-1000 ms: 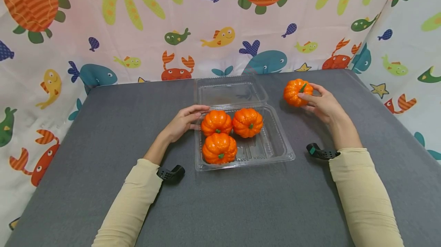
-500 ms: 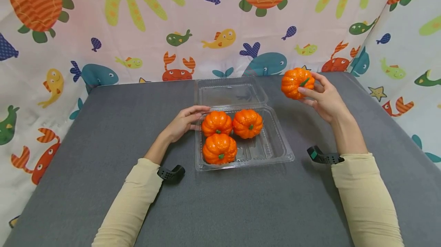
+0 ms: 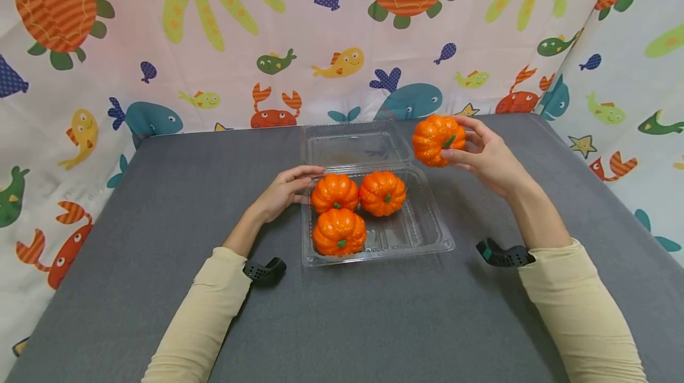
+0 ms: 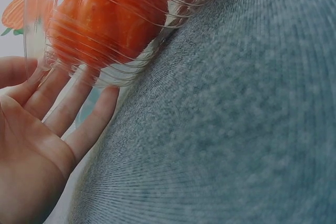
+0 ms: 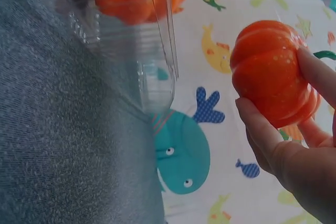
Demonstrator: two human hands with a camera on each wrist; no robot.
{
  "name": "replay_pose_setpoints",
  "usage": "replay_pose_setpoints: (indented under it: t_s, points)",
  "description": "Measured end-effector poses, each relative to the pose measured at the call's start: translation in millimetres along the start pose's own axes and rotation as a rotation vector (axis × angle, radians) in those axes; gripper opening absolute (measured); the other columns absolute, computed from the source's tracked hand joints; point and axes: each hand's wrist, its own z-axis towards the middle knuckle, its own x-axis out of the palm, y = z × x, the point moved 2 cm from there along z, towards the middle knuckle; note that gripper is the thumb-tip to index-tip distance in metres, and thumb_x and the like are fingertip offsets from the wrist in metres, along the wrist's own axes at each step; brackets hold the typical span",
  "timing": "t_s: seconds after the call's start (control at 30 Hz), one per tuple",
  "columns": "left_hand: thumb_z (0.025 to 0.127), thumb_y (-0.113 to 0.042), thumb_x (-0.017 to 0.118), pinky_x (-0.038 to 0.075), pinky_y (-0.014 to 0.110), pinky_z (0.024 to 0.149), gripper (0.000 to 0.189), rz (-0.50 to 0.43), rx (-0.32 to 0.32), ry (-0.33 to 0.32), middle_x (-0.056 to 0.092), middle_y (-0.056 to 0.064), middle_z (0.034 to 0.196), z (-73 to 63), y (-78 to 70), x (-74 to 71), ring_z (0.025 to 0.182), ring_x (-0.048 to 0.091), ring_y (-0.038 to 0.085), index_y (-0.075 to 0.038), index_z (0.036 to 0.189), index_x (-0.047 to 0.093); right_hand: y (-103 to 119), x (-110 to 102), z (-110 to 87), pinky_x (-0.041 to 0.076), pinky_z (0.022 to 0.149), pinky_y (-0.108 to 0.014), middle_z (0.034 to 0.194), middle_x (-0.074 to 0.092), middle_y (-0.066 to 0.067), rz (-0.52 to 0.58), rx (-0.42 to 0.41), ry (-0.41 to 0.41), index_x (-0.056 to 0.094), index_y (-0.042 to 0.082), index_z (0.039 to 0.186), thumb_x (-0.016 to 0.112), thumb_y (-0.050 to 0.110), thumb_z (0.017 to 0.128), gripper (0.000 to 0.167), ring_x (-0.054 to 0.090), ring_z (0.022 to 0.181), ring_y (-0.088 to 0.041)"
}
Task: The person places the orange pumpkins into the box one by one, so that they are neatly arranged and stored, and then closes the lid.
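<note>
My right hand [image 3: 494, 160] pinches a small shiny orange pumpkin [image 3: 435, 141] with a green stem, thumb on the near side. It is raised beyond the back right corner of a clear plastic clamshell container [image 3: 440, 243]. In the right wrist view, the fingers curl round this pumpkin [image 5: 273, 72]. Three similar pumpkins sit in the container: one back left [image 3: 335, 192], one at the back middle [image 3: 382, 193] and one front left [image 3: 339, 232]. My left hand [image 3: 280, 190] rests against the container's left side; in the left wrist view its fingers [image 4: 68, 100] are fairly straight at the clear wall.
The container's hinged lid [image 3: 355, 142] lies folded back toward the rear of the grey table [image 3: 342, 323]. A printed sea-animal curtain [image 3: 214, 86] hangs along the back and sides. Each wrist wears a black band [image 3: 504, 253].
My right hand has lifted the pumpkin off the table area at the right, then carried it left toward the container. The left hand and the three other pumpkins have stayed put.
</note>
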Motion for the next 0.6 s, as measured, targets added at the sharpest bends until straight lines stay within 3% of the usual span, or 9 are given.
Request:
replay_pose_setpoints:
  t_s: [0.2,0.6]
  points:
    - [0.1,-0.011,0.041,0.051,0.034,0.08,0.042,0.007,0.003,-0.002,0.04,0.022,0.142,0.4,1.1,-0.7,0.115,0.05,0.02,0.009,0.137,0.041,5.8,11.2,-7.8,0.051,0.083,-0.026,0.13,0.04,-0.012,-0.099,-0.032,0.078,0.034,0.014,0.143,0.065,0.005,0.09,0.062,0.049,0.113,-0.025]
    - [0.101,-0.011,0.041,0.051,0.035,0.082,0.042,0.02,0.005,-0.002,0.04,0.021,0.142,1.1,3.5,-1.8,0.117,0.049,0.021,0.009,0.137,0.041,7.1,22.6,-21.6,0.05,0.084,-0.027,0.13,0.044,-0.013,-0.163,-0.12,0.166,0.038,0.008,0.141,0.067,-0.002,0.086,0.062,0.05,0.114,-0.024]
